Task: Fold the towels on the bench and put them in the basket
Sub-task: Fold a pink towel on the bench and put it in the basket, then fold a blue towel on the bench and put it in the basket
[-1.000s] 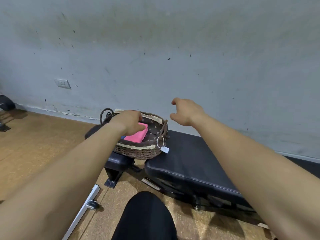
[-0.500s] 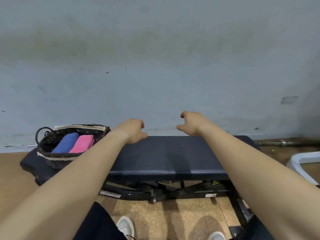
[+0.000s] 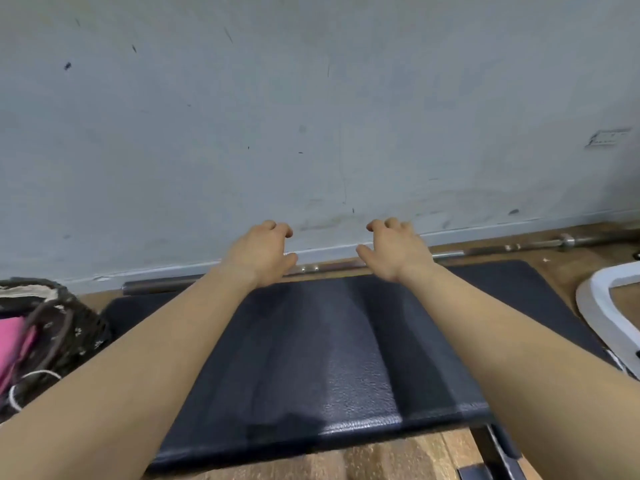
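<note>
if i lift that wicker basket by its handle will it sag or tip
Probably stiff: the woven basket holds its shape. Likely light, since only a pink towel shows inside. It may tilt if lifted from one side.

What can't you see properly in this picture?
Basket: head view, blurred and cut off by the left edge.
Pink towel: head view, mostly past the left edge and behind the basket's handle.
Fingers of the left hand and right hand: tips curled out of sight under the hands.
White frame: cut off by the right edge.
</note>
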{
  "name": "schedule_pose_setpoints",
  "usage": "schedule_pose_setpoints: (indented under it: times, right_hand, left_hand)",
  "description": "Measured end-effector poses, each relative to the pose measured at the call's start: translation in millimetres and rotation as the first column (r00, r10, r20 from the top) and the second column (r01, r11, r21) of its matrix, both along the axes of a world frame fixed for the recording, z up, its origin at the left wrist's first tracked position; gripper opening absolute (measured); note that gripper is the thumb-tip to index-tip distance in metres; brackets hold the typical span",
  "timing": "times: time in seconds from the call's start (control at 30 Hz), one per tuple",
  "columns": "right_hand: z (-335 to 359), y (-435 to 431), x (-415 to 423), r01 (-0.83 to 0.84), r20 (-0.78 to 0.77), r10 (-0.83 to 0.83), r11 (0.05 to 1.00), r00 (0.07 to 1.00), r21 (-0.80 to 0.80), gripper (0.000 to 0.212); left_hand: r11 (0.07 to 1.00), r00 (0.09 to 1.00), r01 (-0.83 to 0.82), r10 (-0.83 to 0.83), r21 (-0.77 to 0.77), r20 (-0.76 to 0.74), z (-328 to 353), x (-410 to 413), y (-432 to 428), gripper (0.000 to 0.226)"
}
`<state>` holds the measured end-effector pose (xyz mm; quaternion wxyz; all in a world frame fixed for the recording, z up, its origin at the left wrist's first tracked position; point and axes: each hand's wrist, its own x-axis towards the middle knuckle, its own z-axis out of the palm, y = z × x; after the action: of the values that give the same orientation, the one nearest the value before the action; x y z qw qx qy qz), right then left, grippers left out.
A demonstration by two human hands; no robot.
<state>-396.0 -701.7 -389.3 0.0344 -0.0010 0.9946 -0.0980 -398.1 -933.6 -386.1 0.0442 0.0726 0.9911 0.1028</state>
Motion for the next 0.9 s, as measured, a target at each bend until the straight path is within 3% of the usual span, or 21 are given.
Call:
schedule_pose_setpoints:
  times: [0.17, 0.33, 0.47, 0.77, 0.9]
  right_hand:
    - [-26, -15, -46, -0.016, 0.128, 0.017, 1.000, 0.992, -0.009, 0.051]
    - [9, -6, -30, -0.008, 0.343, 0.015, 1.000, 0.939, -0.022, 0.054]
    - [89, 18, -17, -0.009, 0.398, 0.024, 0.999, 0.917, -0.039, 0.055]
    - [349, 118, 21, 0.082, 0.326, -0.029, 0.985, 0.945, -0.150, 0.049]
    - [439, 169, 58, 0.167, 0.303, -0.120, 0.977, 0.946, -0.135, 0.052]
  left_hand:
    - [0.996, 0.983, -0.084, 0.079, 0.024, 0.167, -38, -52, -24, 0.046]
    - [0.998, 0.930, -0.066, 0.065, -0.011, 0.362, -3, -38, -17, 0.055]
    - [0.999, 0.904, -0.035, 0.038, -0.015, 0.426, 78, -27, 11, 0.055]
    - [0.999, 0.906, 0.033, -0.022, -0.018, 0.422, 339, 2, 119, 0.041]
    - [0.992, 0.910, 0.125, -0.112, -0.008, 0.398, 424, 13, 171, 0.049]
